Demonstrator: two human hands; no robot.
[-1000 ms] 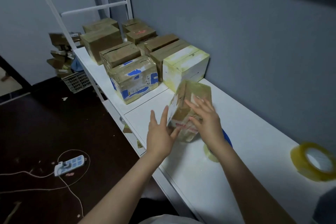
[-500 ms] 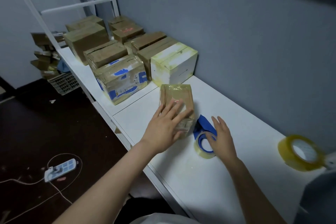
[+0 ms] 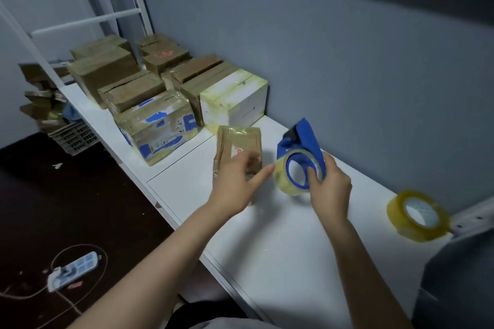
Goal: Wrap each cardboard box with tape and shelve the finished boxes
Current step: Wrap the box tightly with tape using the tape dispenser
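A small brown cardboard box (image 3: 238, 144) with clear tape on it lies flat on the white shelf top (image 3: 280, 243). My left hand (image 3: 235, 181) hovers over its near end, forefinger stretched toward the tape roll, holding nothing. My right hand (image 3: 330, 189) grips a blue tape dispenser (image 3: 302, 157) loaded with clear tape, lifted off the surface just right of the box. Several taped boxes (image 3: 157, 125) stand in rows at the far left of the shelf, among them a white one (image 3: 235, 101).
A spare roll of yellowish tape (image 3: 417, 215) lies at the right by a grey metal bracket. A grey wall runs behind the shelf. Below left are a dark floor, a power strip (image 3: 72, 270) with cable, and a crate (image 3: 72, 136) of flattened cardboard.
The box went from held upright in both hands to lying flat. My right hand took the dispenser off the surface and raised it; my left hand slid off the box top toward the roll.
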